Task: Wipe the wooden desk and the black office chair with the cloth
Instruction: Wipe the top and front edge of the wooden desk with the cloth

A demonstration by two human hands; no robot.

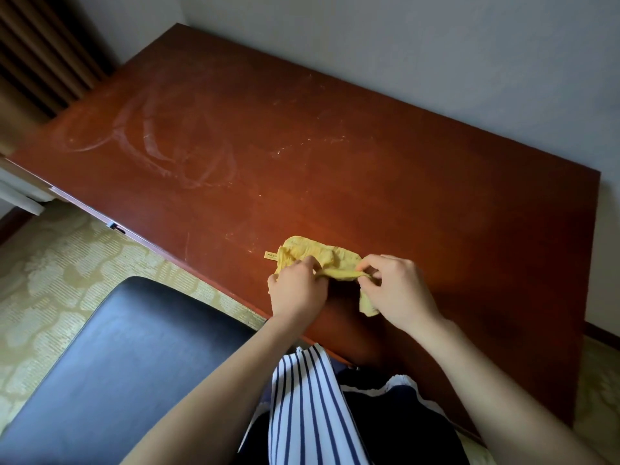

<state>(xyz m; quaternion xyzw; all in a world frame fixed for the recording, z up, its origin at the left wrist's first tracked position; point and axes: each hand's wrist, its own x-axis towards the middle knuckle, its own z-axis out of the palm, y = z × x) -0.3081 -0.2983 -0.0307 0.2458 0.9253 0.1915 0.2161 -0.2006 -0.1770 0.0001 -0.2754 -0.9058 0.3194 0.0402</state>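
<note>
Reddish-brown wooden desk (352, 169), long side against wall (436, 45). Pale wipe swirls (167, 149) on top toward far left. Crumpled yellow cloth (312, 250) on top near front edge, 1 small tag (271, 255) sticking out at left.

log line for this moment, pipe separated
state: yellow cloth bunched on wooden desk, near front edge | left-hand grip: pinches cloth | right-hand grip: pinches cloth | black chair: no hand on it

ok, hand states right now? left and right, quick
Left hand: closed, pinching the yellow cloth on the desk.
Right hand: closed, pinching the same cloth.
</note>
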